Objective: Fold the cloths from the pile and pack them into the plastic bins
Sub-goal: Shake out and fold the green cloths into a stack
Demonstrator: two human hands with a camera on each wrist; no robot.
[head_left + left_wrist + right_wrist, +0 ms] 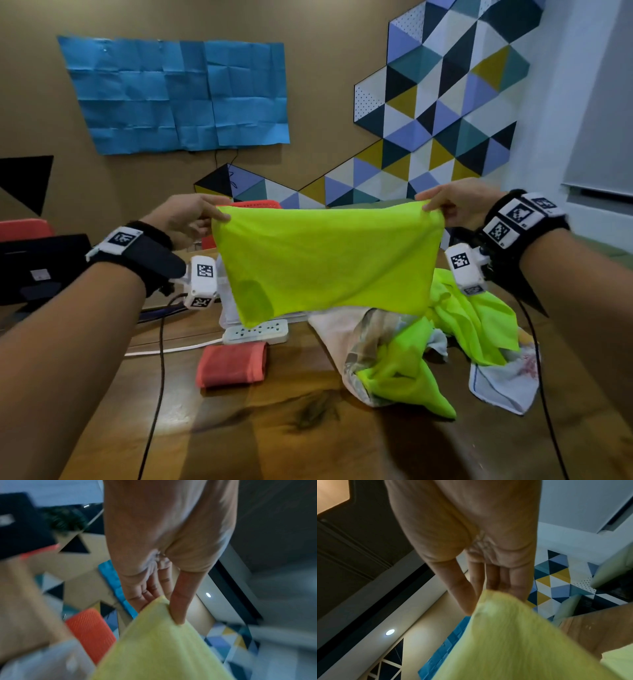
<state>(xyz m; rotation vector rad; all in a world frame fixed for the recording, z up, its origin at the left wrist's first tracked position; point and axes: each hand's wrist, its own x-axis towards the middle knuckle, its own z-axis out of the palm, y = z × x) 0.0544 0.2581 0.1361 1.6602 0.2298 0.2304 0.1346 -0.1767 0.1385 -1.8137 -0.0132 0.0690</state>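
Note:
A neon yellow-green cloth (325,260) hangs spread out in the air above the wooden table (291,428). My left hand (219,216) pinches its upper left corner between thumb and fingers; the wrist view shows the same cloth (163,642) under the left hand (169,609). My right hand (430,205) pinches the upper right corner, the cloth (513,642) filling that view below the right hand (476,605). The pile of cloths (428,353), green, white and patterned, lies on the table to the right. A translucent plastic bin (227,294) shows partly behind the hanging cloth.
A folded red cloth (231,365) lies on the table near a white power strip (257,331) with its cable. A dark laptop-like object (37,267) sits at the left. Red chairs (257,204) stand behind the table. Black cables trail from both wrists.

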